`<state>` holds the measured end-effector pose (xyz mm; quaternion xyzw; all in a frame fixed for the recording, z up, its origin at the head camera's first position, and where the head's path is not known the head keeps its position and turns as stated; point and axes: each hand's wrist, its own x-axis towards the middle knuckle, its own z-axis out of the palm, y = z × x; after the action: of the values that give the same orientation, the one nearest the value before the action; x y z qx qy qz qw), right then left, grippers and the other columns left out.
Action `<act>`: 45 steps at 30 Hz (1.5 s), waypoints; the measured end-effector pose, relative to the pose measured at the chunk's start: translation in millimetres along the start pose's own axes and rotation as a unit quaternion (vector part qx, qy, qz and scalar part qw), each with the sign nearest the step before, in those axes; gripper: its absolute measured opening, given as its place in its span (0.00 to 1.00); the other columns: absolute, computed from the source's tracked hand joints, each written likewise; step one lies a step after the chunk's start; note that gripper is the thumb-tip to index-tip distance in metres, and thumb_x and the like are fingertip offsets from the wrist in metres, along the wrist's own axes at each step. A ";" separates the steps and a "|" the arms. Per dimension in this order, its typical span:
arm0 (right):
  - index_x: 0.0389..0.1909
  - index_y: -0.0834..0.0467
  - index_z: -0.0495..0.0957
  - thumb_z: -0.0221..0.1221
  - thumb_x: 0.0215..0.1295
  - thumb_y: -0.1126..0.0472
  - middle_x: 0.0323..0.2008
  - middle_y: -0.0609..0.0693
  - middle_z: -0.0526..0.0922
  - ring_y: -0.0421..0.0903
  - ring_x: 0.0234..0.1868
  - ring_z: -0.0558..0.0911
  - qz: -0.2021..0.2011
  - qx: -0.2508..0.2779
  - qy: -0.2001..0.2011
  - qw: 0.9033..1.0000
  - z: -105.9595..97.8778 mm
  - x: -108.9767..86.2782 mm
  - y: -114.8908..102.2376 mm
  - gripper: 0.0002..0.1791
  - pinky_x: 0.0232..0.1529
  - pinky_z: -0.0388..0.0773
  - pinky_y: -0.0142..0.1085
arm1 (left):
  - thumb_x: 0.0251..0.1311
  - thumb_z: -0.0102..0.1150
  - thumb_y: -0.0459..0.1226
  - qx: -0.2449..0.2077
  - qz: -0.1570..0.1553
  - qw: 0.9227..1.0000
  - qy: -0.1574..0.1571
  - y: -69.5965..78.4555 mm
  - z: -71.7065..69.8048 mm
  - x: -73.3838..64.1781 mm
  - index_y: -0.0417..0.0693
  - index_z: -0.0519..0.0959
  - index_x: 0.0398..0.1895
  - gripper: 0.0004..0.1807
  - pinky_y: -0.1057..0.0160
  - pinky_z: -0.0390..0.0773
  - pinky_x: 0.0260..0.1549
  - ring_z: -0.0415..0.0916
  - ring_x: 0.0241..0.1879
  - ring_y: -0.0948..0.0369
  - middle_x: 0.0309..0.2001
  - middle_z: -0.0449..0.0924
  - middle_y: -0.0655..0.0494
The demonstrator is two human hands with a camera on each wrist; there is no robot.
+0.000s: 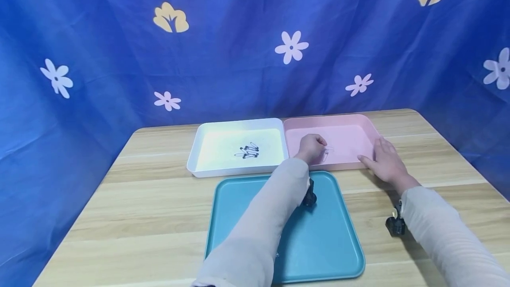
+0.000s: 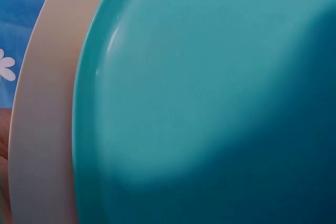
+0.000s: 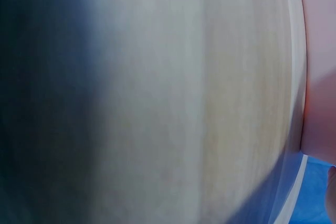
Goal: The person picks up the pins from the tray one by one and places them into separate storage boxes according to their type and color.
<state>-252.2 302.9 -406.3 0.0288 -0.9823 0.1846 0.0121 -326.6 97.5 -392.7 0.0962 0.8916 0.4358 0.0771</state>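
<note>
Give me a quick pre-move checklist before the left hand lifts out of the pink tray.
1. Left hand inside the pink tray, fingers curled: ok.
2. Holding a pin there: cannot tell; pale pins lie beside it.
3. Right hand flat against the pink tray's near right edge, steadying it: ok.
4. Black pins in the white tray: ok.
5. Teal tray bare where visible: ok.
</note>
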 end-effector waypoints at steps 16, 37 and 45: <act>0.60 0.76 0.33 0.37 0.59 0.36 0.60 0.74 0.35 0.67 0.60 0.38 0.005 -0.001 0.000 1.000 2.2 1.3 1.7 0.50 0.57 0.38 0.55 | 0.48 0.55 0.29 0.061 -0.008 0.998 0.000 -1.4 5.4 5.3 0.47 0.79 0.22 0.06 0.71 0.68 0.36 0.69 0.32 0.63 0.23 0.74 0.59; 0.59 0.77 0.33 0.36 0.60 0.37 0.60 0.74 0.35 0.66 0.61 0.37 -0.009 0.003 -0.009 1.000 0.9 -0.9 1.6 0.49 0.58 0.35 0.53 | 0.53 0.52 0.36 0.063 0.066 0.996 -0.020 0.3 -24.8 -10.3 0.46 0.79 0.24 0.06 0.73 0.68 0.32 0.70 0.28 0.64 0.24 0.75 0.60; 0.59 0.77 0.32 0.37 0.59 0.37 0.60 0.74 0.34 0.66 0.61 0.36 -0.010 0.010 -0.009 1.000 -0.4 -2.1 -0.1 0.50 0.58 0.36 0.54 | 0.54 0.52 0.37 0.053 0.058 0.995 -0.056 3.9 -50.8 -34.6 0.44 0.78 0.29 0.07 0.74 0.68 0.29 0.69 0.27 0.65 0.24 0.74 0.58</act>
<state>-250.1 303.1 -406.0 0.0403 -0.9801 0.1943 0.0051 -303.9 52.8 -356.8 0.1761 0.9005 0.3859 0.0964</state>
